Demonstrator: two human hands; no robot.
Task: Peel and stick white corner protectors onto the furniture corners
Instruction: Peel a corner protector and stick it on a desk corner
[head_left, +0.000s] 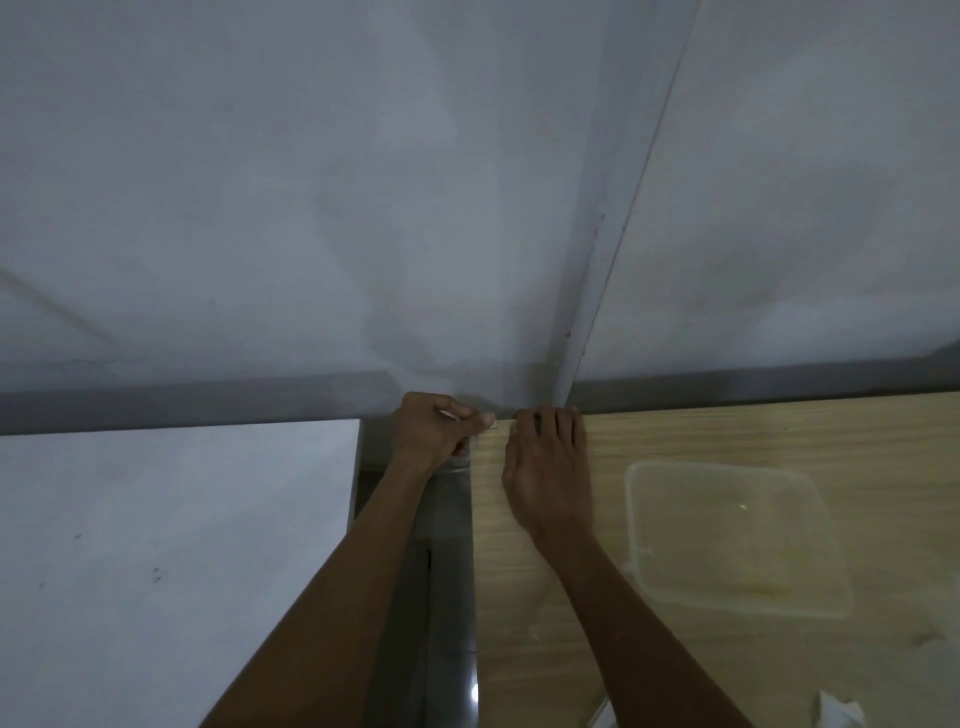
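Left hand (434, 431) curls tight, pinching a small white corner protector (492, 424) at the pale wood-grain table (753, 431) corner; right hand (548, 467) lies flat beside it, fingers straight.

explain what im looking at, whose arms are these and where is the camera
There is no machine: one camera worn on a person's head looks down at their two bare arms. The left hand pinches a small white corner protector at the back corner of the wooden table. The right hand rests flat beside it, fingers at the back edge. On the table lie a clear plastic container and a white scrap. A white surface stands left of a gap.
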